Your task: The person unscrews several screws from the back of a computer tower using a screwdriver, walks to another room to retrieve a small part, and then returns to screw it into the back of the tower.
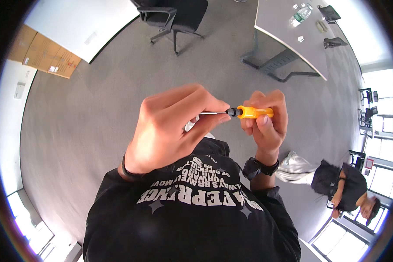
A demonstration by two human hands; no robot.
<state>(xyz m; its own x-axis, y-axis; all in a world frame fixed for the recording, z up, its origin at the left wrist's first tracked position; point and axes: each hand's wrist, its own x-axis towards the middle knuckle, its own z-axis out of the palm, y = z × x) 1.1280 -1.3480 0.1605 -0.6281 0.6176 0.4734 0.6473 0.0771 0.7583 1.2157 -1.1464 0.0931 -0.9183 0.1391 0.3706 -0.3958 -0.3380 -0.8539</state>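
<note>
A screwdriver (249, 112) with a yellow handle and a black collar lies level in front of my chest. My right hand (274, 124) is closed round the handle, with the thumb below it and the fingers curled behind. From the other side my left hand (166, 126) pinches the thin metal shaft (212, 113) by the black collar, between thumb and forefinger. The shaft's far end is hidden in the left hand. Something white shows between the left fingers, but I cannot make it out.
Ahead on the right stands a grey table (288, 19) with a plastic bottle (302, 15) on it. A black office chair (179, 17) is on the floor ahead. Cardboard boxes (48, 52) are at the left. A person in dark clothes (347, 187) is off to the right.
</note>
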